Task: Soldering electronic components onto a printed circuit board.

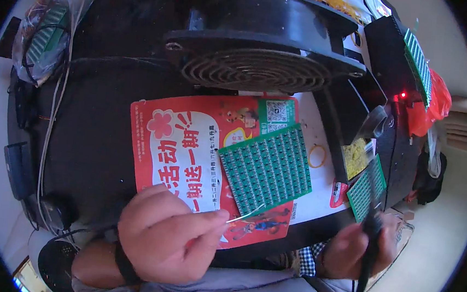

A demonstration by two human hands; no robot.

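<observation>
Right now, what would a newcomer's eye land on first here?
The red flyer at the centre of the dark table, with a green circuit board lying on it. Behind them stands a big black round fan. Nearer, the left hand pinches a thin wire; the right hand grips a dark tool.

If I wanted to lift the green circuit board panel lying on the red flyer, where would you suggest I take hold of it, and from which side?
I would pinch the green circuit board panel by its bare right edge, coming from the right. It lies flat and tilted on the red flyer, so only the thin rim offers a grip. The near corner is crowded by the left hand and its solder wire, and the black fan looms behind.
</observation>
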